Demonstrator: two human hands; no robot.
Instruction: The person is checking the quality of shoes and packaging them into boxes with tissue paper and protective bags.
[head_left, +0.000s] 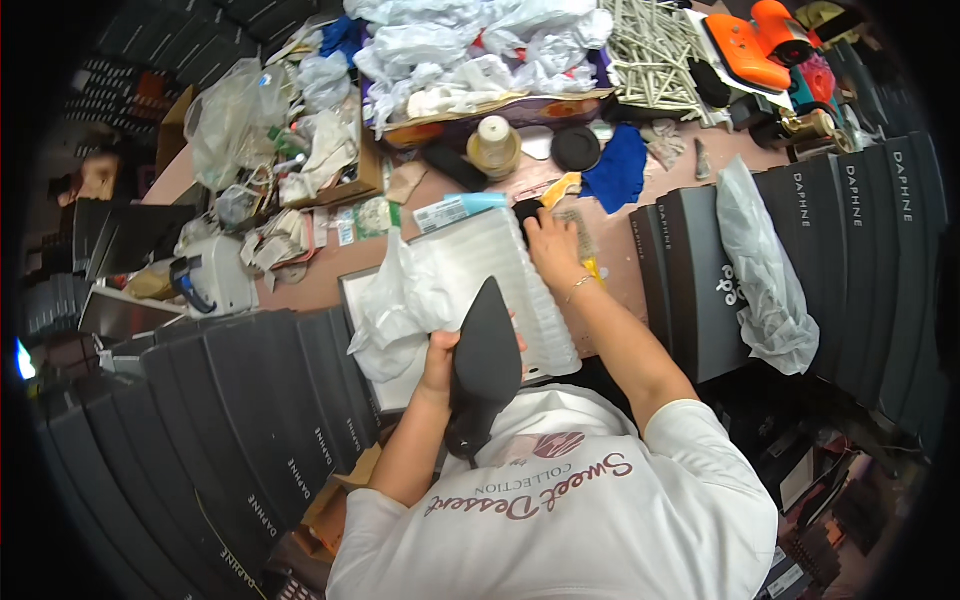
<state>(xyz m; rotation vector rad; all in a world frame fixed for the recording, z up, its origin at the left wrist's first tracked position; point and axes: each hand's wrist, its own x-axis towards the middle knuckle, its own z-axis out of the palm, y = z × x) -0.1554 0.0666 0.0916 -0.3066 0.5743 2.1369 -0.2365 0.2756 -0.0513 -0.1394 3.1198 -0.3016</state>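
The dark pointed shoe is in the left hand, above the near part of the open white-lined box, sole facing up and toe pointing away from the body. That hand is closed around its middle, thumb on one side and fingertips on the other. It looks light, with a fairly stiff sole and an upper likely to scuff; the waist seems the safest hold, clear of toe and heel. The right hand curls over a small black item on the tabletop; whether it pinches it, I cannot tell.
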